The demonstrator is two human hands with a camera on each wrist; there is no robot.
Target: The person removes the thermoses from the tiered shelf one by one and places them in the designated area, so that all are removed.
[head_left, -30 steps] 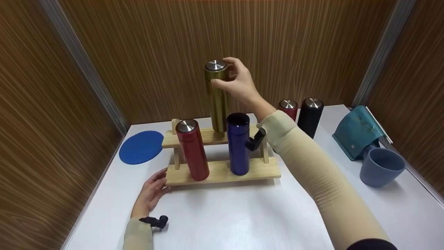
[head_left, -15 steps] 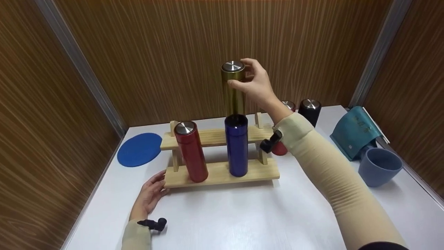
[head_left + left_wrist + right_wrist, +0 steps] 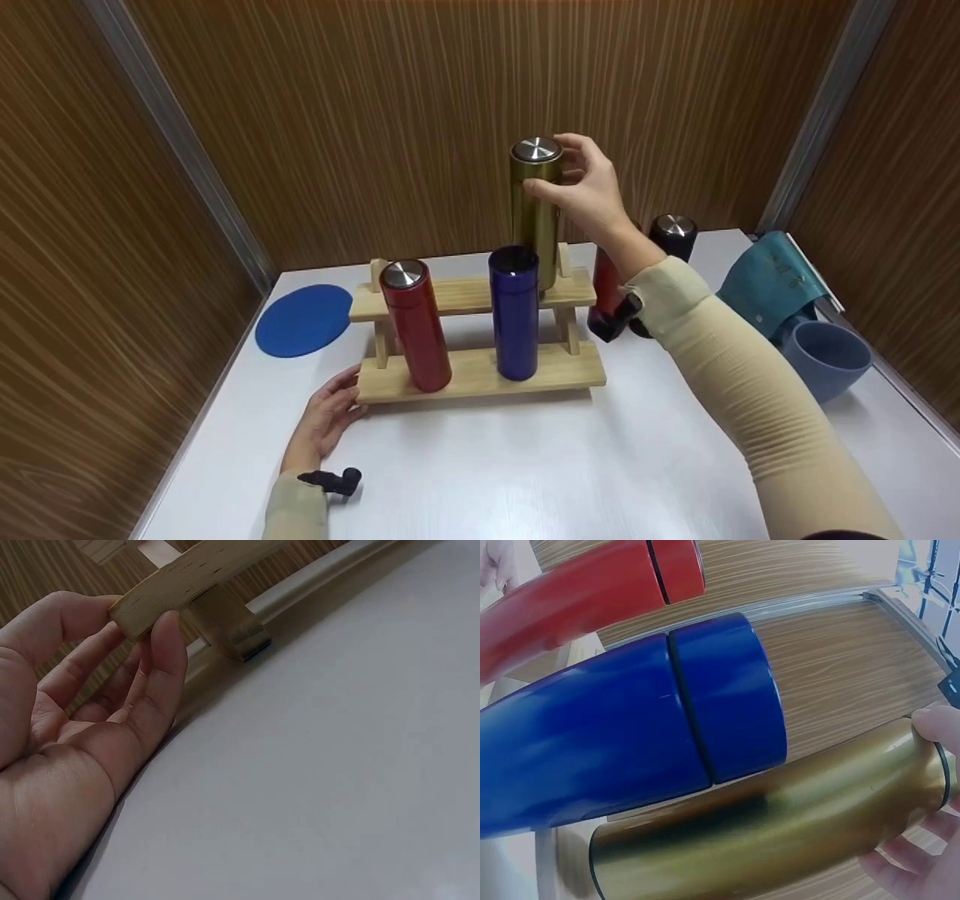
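Observation:
My right hand (image 3: 583, 187) grips a tall gold bottle (image 3: 535, 217) with a steel lid near its top, upright over the right end of the upper shelf (image 3: 442, 295) of a two-tier wooden rack. Its base is hidden behind a blue bottle (image 3: 514, 319), so I cannot tell whether it touches the shelf. A red bottle (image 3: 416, 330) and the blue one stand on the lower shelf (image 3: 472, 373). The right wrist view shows the gold bottle (image 3: 780, 825) beside the blue bottle (image 3: 630, 742). My left hand (image 3: 328, 415) rests with relaxed fingers (image 3: 161, 660) against the lower shelf's left end (image 3: 187, 581).
A dark red bottle (image 3: 604, 289) and a black bottle (image 3: 673, 232) stand behind the rack's right end, close to my right forearm. A blue round mat (image 3: 304, 319) lies at the back left. At the right edge are a teal pouch (image 3: 769, 281) and a blue-grey cup (image 3: 825, 361).
My right hand has carried the gold bottle to the right, from over the middle of the upper shelf to its right end. The left hand has stayed at the rack.

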